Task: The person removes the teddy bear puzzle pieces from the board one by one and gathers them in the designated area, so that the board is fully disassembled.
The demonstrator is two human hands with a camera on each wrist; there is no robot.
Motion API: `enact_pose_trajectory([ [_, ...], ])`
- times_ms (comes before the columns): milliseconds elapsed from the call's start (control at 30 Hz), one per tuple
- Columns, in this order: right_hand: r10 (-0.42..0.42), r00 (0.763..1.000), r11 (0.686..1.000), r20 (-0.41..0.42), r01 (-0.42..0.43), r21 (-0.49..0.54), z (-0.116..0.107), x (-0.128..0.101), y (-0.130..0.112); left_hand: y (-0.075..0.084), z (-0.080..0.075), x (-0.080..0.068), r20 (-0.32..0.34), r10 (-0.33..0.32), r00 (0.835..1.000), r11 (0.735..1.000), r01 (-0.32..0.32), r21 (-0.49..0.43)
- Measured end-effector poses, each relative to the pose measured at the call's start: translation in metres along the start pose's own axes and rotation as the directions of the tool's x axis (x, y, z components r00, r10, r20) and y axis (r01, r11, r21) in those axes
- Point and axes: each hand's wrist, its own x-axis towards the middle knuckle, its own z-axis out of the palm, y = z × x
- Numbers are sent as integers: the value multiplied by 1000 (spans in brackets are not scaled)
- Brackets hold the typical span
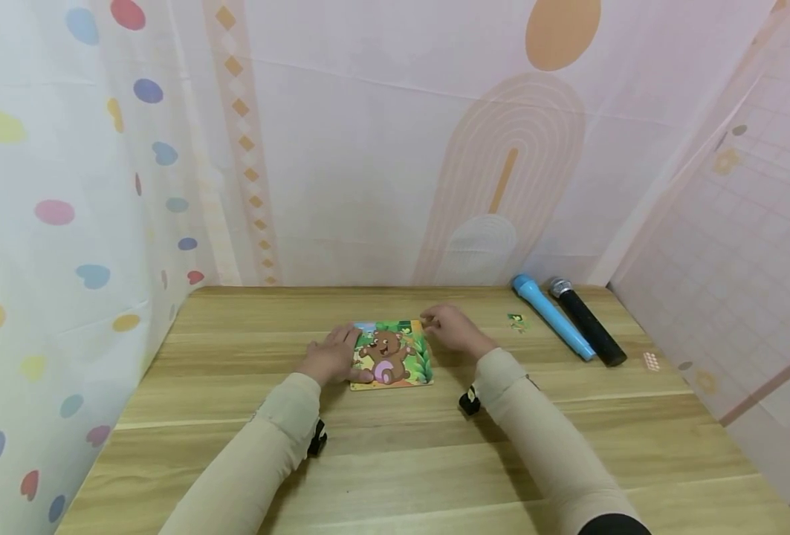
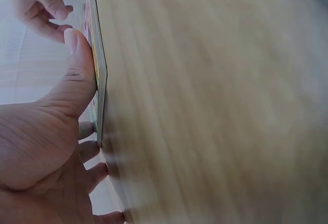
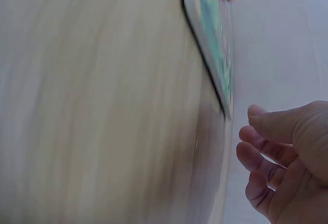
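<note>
A flat square board with a brown bear picture (image 1: 388, 357), which looks like a jigsaw puzzle, lies on the table. My left hand (image 1: 333, 355) rests at its left side. In the left wrist view the left thumb (image 2: 79, 65) lies along the board's edge, and the other fingers reach past its corner. My right hand (image 1: 458, 328) is beside the board's far right corner. In the right wrist view its fingers (image 3: 251, 155) are loosely bent, apart from the board, with nothing between them.
To the right on the wooden table (image 1: 395, 461) lie a small green and yellow piece (image 1: 517, 322), a blue microphone (image 1: 555, 318), a black microphone (image 1: 588, 323) and a small dotted patch (image 1: 651, 362). A patterned curtain (image 1: 354, 163) hangs behind the table.
</note>
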Motion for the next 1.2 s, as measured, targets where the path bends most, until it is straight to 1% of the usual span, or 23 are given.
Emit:
enact_pose_trajectory([
  [233,-21,1000,999,19,20,44,8,6,-15,0,0,1,-5,4,1000,1000,-4,-2],
  [467,-3,997,998,75,-2,67,12,7,-24,-1,1,2,-9,2,1000,1000,-2,-13],
  [700,-29,997,995,70,22,100,15,7,-31,0,1,2,-10,4,1000,1000,-4,-13],
  [1033,7,998,992,61,-15,125,19,6,-35,-2,3,5,-18,3,1000,1000,-4,-25],
  [1200,29,998,989,48,-35,144,20,6,-36,-1,3,3,-22,7,1000,1000,-8,-20],
])
